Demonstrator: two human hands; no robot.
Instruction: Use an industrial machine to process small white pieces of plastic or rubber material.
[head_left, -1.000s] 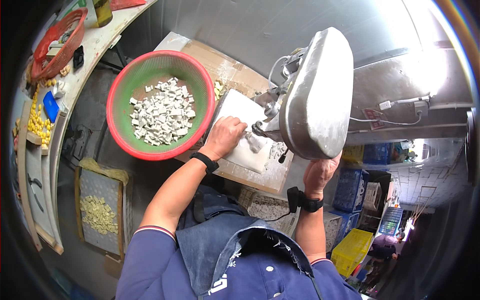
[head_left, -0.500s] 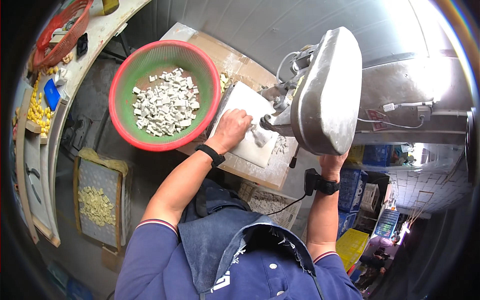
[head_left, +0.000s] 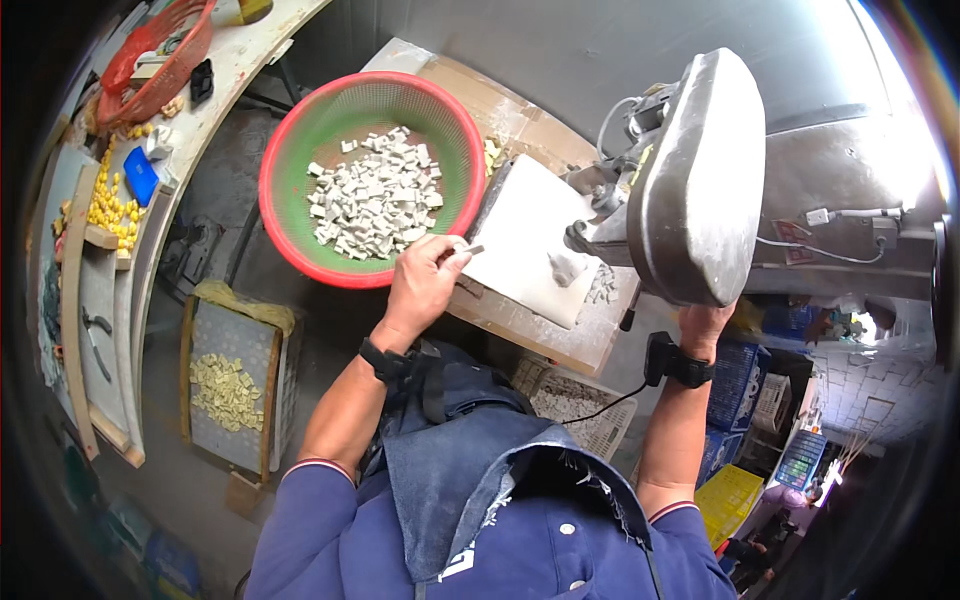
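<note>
Our left hand (head_left: 424,283) has moved toward the basket (head_left: 268,200), its fingers pinching a piece (head_left: 477,249) clear of the machine (head_left: 705,180); we cannot tell our right hand (head_left: 706,325)'s finger state.

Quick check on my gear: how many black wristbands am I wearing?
2: the left band on the wrist of the left hand, which pinches a small piece; the right band on the wrist of the right hand, itself partly hidden by the machine. No wristband seems hidden.

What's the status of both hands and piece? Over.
Left hand pinching piece near basket. Right hand partly hidden, grip unclear. Blocking the view: machine.
</note>
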